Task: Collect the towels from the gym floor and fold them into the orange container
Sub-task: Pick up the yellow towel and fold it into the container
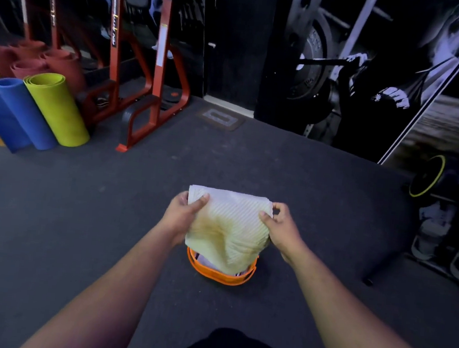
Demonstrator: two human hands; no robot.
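A pale yellow-white ribbed towel, folded over, hangs between both hands above the orange container. My left hand grips its left edge with the thumb on top. My right hand pinches its right top corner. The towel's lower end dips into the container and hides most of the inside. A bit of white and purple fabric shows at the container's near rim. The container stands on the dark rubber gym floor in front of me.
Rolled mats, green, blue and red-brown, stand at the far left. A red steel rack rises behind them. A black weight plate with a yellow ring and machine legs sit at the right. A floor hatch lies ahead.
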